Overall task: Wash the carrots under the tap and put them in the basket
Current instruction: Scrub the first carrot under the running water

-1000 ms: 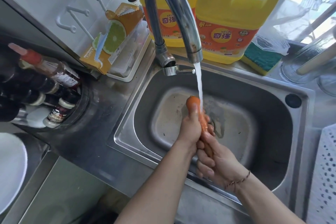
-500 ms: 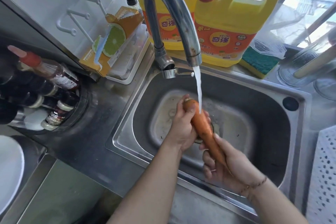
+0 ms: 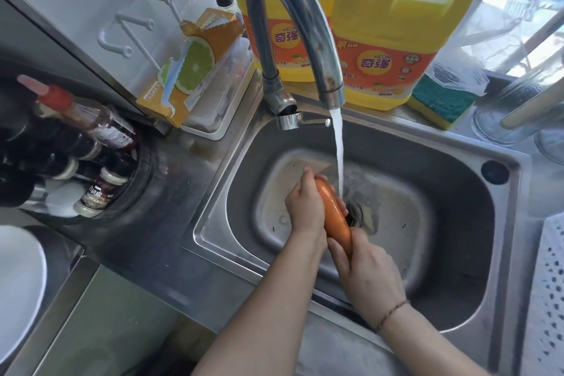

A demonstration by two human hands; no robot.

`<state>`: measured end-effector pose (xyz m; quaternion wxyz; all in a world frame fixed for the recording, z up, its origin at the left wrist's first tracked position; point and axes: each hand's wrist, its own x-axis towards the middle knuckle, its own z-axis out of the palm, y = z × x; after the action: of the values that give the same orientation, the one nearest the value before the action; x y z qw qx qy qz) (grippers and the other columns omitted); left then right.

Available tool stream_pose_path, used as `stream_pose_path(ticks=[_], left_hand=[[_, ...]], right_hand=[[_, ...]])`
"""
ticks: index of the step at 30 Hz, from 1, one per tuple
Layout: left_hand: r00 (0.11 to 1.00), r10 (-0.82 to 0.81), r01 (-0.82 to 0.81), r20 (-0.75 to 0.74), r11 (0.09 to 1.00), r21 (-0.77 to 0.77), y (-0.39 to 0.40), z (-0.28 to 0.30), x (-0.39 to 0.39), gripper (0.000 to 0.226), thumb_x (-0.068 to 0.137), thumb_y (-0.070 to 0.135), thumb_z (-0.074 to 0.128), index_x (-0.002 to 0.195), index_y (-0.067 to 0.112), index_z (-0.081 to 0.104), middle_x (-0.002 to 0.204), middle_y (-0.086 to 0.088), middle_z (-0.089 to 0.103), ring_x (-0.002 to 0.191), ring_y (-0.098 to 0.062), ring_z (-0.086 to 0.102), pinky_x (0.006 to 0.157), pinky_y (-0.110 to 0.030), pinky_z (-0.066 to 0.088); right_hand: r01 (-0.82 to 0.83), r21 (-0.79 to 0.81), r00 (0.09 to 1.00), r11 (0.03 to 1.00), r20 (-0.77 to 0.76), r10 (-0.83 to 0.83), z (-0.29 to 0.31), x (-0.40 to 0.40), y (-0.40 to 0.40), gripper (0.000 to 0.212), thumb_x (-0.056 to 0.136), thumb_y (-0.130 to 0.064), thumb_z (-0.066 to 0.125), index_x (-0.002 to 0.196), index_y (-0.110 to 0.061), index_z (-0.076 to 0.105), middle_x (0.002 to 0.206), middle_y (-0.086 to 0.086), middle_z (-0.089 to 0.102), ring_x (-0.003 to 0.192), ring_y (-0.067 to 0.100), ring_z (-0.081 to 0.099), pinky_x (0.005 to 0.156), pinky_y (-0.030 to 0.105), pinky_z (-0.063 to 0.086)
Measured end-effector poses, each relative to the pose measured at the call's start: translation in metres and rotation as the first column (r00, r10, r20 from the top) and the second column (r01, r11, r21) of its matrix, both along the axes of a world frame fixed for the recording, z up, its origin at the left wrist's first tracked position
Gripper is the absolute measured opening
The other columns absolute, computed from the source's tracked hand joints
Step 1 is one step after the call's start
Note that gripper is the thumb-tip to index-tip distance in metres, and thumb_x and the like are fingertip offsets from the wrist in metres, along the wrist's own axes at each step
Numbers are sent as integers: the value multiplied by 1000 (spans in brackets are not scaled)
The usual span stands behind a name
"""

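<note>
Holding one carrot (image 3: 333, 214) over the sink (image 3: 427, 299), the left hand (image 3: 305, 206) wraps its fat end at eleven o'clock, the right hand (image 3: 366, 275) grips its thin end, water (image 3: 338, 156) falling beside it.

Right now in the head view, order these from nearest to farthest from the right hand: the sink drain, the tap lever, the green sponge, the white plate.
From the right hand:
1. Sink drain, just beyond its fingers.
2. Tap lever, at the sink's back rim.
3. Green sponge, back right on the ledge.
4. White plate, far left.
</note>
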<state>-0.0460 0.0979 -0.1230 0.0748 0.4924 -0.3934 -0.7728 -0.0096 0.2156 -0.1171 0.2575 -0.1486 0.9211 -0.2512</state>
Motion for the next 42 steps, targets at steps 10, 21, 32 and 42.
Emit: stream_pose_path(ticks=[10,21,32,42], left_hand=[[832,-421,401,-362,906,-133,-12,-16,17,25,102,11,51,123,14,36,86,-1,69,81,-22,64,77,-37,56],[946,-218,228,-239,974,13,-4,-5,1,17,107,25,40,107,9,46,63,-9,61,56,-22,60,56,-30,53],[755,-436,569,-489,807,158,-40,-12,22,39,95,15,46,133,8,44,114,-11,60,115,-32,59,95,-45,50],[970,7,60,-243,962,267,-9,-7,0,35,99,26,54,66,15,52,59,-7,50,52,-20,52,57,-29,47]], right_hand=[[106,-109,994,988,5,-106,1,-7,7,38,95,-55,41,104,-19,50,80,9,67,75,36,65,59,39,46],[82,-31,996,996,-39,-83,-2,-3,5,36,97,-52,44,111,-18,47,89,11,69,83,39,65,62,40,44],[1,-88,998,996,60,4,-14,-16,27,25,94,-57,40,102,-35,33,72,-7,55,67,26,56,61,39,45],[-24,-50,1000,998,19,25,-5,-15,18,59,77,-79,22,99,-29,46,71,-6,60,69,26,62,64,42,51]])
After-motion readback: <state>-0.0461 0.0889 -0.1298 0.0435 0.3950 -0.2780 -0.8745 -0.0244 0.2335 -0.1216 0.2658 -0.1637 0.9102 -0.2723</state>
